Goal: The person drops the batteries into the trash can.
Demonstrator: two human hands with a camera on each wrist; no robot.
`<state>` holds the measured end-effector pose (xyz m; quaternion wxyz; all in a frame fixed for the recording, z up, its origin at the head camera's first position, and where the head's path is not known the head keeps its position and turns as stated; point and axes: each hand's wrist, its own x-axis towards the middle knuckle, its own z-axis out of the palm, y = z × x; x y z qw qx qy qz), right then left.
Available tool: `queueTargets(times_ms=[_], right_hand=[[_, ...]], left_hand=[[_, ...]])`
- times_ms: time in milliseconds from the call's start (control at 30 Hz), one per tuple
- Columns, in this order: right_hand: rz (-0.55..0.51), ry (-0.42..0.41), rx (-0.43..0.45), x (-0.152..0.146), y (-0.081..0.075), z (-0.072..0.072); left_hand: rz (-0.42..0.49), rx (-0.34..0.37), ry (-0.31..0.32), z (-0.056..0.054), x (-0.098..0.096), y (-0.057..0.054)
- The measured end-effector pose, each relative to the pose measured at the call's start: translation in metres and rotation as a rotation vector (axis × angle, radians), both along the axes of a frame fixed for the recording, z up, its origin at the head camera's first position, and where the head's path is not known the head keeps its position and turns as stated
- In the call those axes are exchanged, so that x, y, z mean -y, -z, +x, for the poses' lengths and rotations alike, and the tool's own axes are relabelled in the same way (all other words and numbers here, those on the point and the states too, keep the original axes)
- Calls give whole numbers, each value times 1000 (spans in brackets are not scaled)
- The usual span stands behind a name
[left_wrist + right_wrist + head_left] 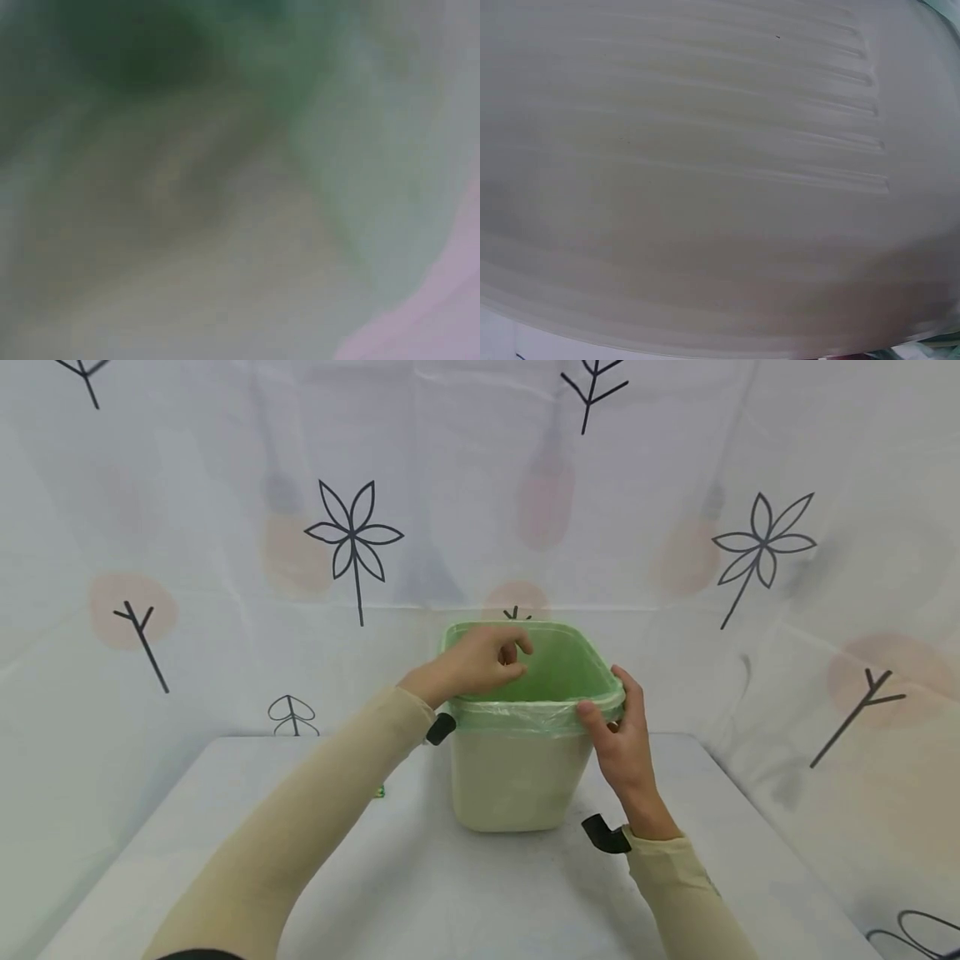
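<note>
A pale trash bin stands upright on the table. Its green plastic liner covers the inside and folds down over the rim. My left hand is at the bin's mouth, over the left part of the rim, with loosely bent fingers and a gap between thumb and forefinger; nothing shows in it. At the right front corner my right hand grips the lined rim, thumb in front. The left wrist view is a blur of green liner. Close up, the right wrist view shows the bin's ribbed wall.
The white table extends around the bin. Partly behind the left forearm lies a small green item. A white cloth backdrop with plant drawings hangs behind and at the sides.
</note>
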<state>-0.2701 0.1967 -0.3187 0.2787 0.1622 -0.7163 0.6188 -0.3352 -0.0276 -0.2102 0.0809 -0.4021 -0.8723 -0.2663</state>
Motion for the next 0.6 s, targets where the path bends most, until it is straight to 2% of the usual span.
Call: queueTargets(times_ms=[167, 333, 467, 600], right_hand=[[8, 13, -5, 0, -1, -1], [-7, 25, -2, 0, -1, -1], [-17, 15, 0, 1, 0, -1], [-26, 18, -1, 1, 1, 0]], left_hand=[[137, -71, 17, 6, 17, -1], [230, -120, -6, 9, 44, 4], [251, -152, -59, 10, 72, 13], [255, -160, -105, 12, 97, 27]])
